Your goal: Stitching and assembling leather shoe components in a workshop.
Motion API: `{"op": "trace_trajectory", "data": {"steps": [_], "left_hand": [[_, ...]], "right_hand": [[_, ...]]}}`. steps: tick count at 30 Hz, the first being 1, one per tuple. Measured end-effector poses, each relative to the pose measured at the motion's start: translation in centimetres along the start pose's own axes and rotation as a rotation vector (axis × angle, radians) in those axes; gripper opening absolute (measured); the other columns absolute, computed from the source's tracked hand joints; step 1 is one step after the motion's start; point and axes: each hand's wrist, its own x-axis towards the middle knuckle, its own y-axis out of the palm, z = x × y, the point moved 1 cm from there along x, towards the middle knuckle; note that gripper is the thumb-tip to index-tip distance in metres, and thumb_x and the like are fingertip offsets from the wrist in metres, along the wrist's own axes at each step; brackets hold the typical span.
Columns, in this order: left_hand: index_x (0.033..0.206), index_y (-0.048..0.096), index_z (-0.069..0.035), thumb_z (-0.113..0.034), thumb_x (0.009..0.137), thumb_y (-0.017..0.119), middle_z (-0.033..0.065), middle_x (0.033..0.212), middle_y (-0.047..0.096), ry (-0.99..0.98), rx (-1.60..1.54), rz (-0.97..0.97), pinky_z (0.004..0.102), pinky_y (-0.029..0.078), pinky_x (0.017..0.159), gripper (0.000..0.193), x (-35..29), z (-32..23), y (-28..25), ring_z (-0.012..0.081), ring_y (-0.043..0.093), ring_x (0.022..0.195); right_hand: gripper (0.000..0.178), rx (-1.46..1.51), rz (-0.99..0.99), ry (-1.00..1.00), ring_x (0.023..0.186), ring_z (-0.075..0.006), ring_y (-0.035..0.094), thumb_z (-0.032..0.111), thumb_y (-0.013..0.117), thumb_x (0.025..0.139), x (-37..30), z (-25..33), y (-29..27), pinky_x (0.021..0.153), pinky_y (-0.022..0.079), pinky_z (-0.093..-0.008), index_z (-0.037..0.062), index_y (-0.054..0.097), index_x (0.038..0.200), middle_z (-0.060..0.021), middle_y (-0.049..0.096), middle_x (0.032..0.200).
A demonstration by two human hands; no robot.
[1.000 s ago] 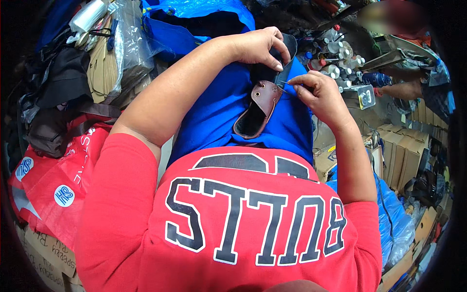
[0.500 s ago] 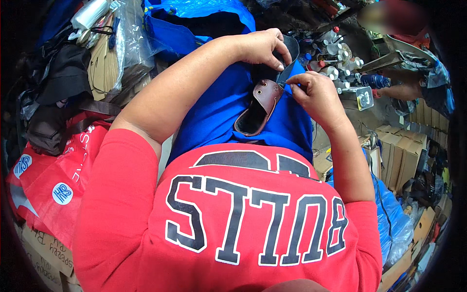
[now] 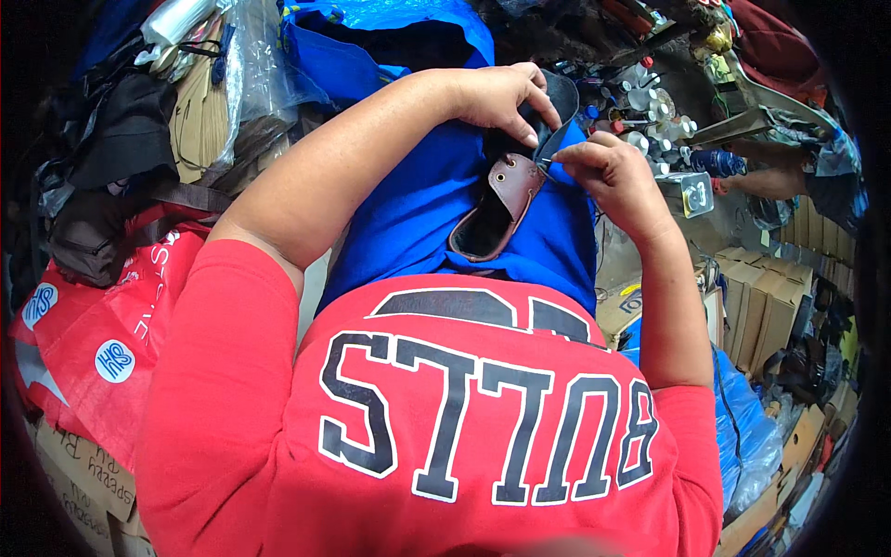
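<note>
A brown leather shoe (image 3: 501, 209) lies on my blue-clad lap, its dark opening facing up. My left hand (image 3: 501, 93) grips the shoe's dark front part from above. My right hand (image 3: 608, 167) is pinched shut at the shoe's upper edge, holding something thin that looks like a needle; it is too small to be sure. The two hands almost touch over the shoe. My red shirt with dark lettering fills the lower half of the view.
Red plastic bags (image 3: 93, 325) and dark bags lie at my left. A blue bag (image 3: 371, 37) is ahead. Small bottles and tools (image 3: 659, 102) crowd a bench at the upper right. Cardboard boxes (image 3: 752, 297) stand at my right.
Both hands have stayed on the shoe with only slight shifts. The right hand has drawn a little closer to the shoe's edge.
</note>
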Motion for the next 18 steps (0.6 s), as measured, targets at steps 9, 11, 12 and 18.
{"op": "trace_trajectory", "data": {"steps": [9,11,12,18], "left_hand": [[0.110,0.068,-0.019,-0.018,0.067,0.079,0.0137,0.122,0.043,0.009,-0.028,-0.025,0.0357,0.038,0.100,0.044,-0.1,0.6,0.2,0.0312,0.045,0.114],[0.110,0.068,-0.019,-0.016,0.066,0.079,0.0137,0.122,0.043,0.014,-0.038,-0.020,0.0357,0.038,0.099,0.046,-0.1,0.7,0.3,0.0313,0.045,0.114],[0.110,0.068,-0.019,-0.014,0.065,0.080,0.0137,0.121,0.043,0.014,-0.028,-0.023,0.0357,0.039,0.099,0.047,0.0,0.7,0.4,0.0315,0.046,0.113],[0.110,0.068,-0.020,-0.012,0.064,0.080,0.0131,0.121,0.045,0.018,0.014,-0.082,0.0357,0.040,0.097,0.048,0.2,0.7,0.9,0.0312,0.048,0.113]], "right_hand": [[0.017,-0.001,-0.060,-0.056,0.073,-0.0243,0.060,0.006,0.066,0.078,-0.5,0.0,1.6,0.068,0.047,-0.0321,0.0102,0.070,0.094,-0.0101,0.058,0.076],[0.017,0.251,-0.048,0.093,0.069,-0.0145,0.055,0.006,0.068,0.079,-0.8,-1.0,1.9,0.070,0.044,-0.0247,0.0100,0.071,0.096,-0.0050,0.054,0.075],[0.017,0.251,-0.046,0.094,0.069,-0.0145,0.055,0.006,0.068,0.079,-0.8,-1.4,2.0,0.070,0.044,-0.0247,0.0100,0.071,0.096,-0.0050,0.054,0.075],[0.017,0.264,-0.078,0.081,0.068,-0.0107,0.048,0.005,0.068,0.079,-0.1,-1.7,2.7,0.064,0.042,-0.0247,0.0105,0.072,0.095,-0.0015,0.049,0.072]]}}
